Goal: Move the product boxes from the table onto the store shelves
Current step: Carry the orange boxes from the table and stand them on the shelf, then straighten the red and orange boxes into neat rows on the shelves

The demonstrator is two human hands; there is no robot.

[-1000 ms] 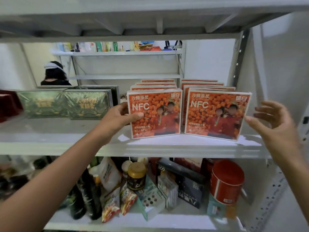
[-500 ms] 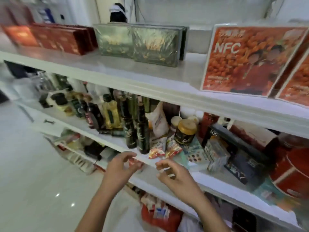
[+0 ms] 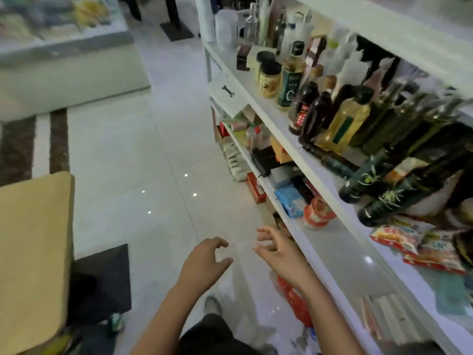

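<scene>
Two hands (image 3: 204, 262) (image 3: 279, 254), two black-lidded jars (image 3: 269, 79) (image 3: 265, 57), one yellow oil bottle (image 3: 344, 124).

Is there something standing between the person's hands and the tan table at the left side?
Nothing visible does. Between the left hand and the tan table lies only bare floor, with the table's dark base low beside it. The right hand is nearer the shelves, on the opposite side.

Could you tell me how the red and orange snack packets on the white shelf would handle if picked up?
The red and orange snack packets look like thin film pouches, so they are probably floppy and light. Lying flat on the white shelf, they would likely slide rather than roll if pushed.
</scene>
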